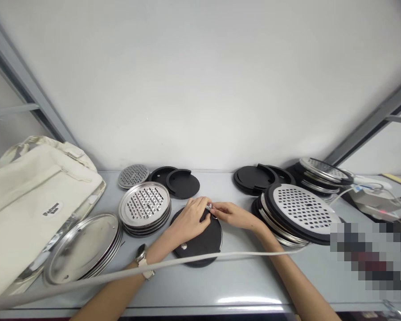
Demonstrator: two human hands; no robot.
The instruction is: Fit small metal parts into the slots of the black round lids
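Note:
A round black disc with a thin shiny rim along its right side lies on the table in front of me. My left hand rests over its upper part, fingers bent together at the far edge. From the right, my right hand meets it there, thumb and forefinger pinched. Between the fingertips shows a small pale thing, too small to name. Left of the disc stands a stack of round metal grater plates. To the right is a stack of black-rimmed grater discs.
Smooth metal plates are stacked at left beside a cream bag. Black round holders and more black holders lie near the wall. A white cable crosses in front, over my forearms. A further stack stands back right.

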